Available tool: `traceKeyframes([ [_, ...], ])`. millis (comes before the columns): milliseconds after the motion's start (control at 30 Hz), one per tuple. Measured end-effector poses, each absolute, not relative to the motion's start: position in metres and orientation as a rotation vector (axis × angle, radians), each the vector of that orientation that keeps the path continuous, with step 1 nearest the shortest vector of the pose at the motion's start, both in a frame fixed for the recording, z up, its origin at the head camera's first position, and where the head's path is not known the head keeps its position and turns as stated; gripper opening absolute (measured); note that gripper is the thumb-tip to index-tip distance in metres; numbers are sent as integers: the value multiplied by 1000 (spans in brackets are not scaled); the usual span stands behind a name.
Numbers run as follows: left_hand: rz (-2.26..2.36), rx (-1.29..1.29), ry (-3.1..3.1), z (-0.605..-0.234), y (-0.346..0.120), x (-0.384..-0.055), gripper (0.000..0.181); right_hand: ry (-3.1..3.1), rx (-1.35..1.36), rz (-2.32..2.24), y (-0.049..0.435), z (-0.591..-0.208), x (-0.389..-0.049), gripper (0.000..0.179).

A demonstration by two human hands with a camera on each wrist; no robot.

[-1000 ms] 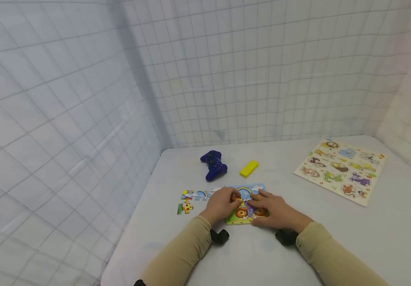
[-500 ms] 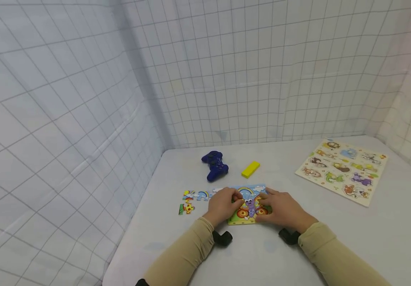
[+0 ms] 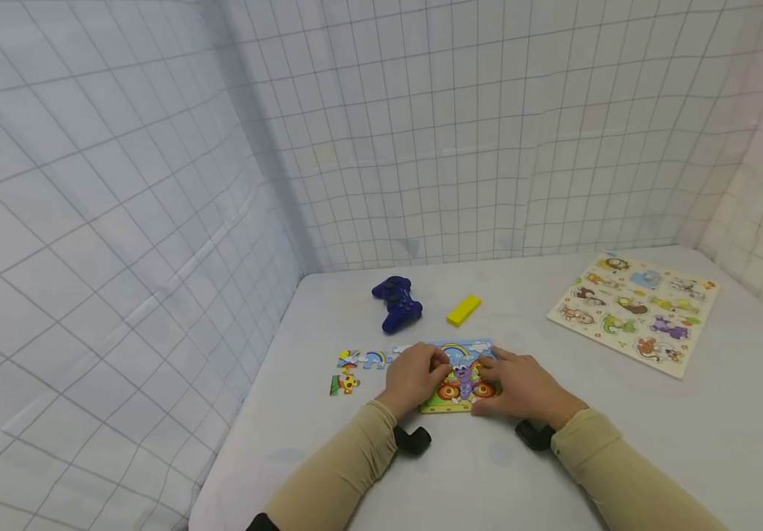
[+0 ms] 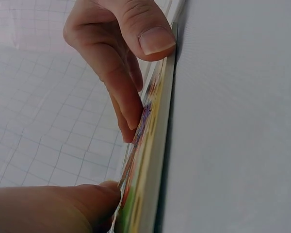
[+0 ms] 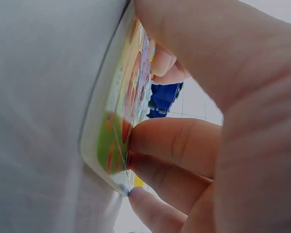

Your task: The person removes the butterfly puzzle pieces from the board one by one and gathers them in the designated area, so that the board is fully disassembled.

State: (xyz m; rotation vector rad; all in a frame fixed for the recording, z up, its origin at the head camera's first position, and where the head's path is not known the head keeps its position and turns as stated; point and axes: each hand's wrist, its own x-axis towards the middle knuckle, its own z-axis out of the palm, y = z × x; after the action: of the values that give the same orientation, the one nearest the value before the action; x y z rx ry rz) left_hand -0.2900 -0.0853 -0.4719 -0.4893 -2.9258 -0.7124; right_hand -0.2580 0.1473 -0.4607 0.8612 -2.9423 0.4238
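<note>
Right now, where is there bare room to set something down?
Bare tabletop lies between the yellow block and animal board, between the two sleeves nearer than the butterfly puzzle, and right of the right sleeve. It is crowded around the puzzle: left hand and right hand over it, loose pieces left of it, blue controller beyond.

On the desk, the puzzle lies near the middle, with loose pieces to its left. Beyond it sits a block, and left of that a game controller. A picture board lies far right. A cloth wall stands behind everything.
</note>
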Motion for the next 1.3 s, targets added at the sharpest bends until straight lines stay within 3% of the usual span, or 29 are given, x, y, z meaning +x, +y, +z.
traceKeyframes([
  [500, -740, -458, -2888, -464, -93, -282, 19, -2950, 874, 481, 143, -461, -257, 76],
  [1033, -842, -137, -2725, -451, -215, -251, 13, -2956, 879, 513, 144, -464, -257, 77],
  [1300, -889, -151, -2779, -454, -229, -250, 12, -2956, 863, 501, 150, -464, -260, 79],
])
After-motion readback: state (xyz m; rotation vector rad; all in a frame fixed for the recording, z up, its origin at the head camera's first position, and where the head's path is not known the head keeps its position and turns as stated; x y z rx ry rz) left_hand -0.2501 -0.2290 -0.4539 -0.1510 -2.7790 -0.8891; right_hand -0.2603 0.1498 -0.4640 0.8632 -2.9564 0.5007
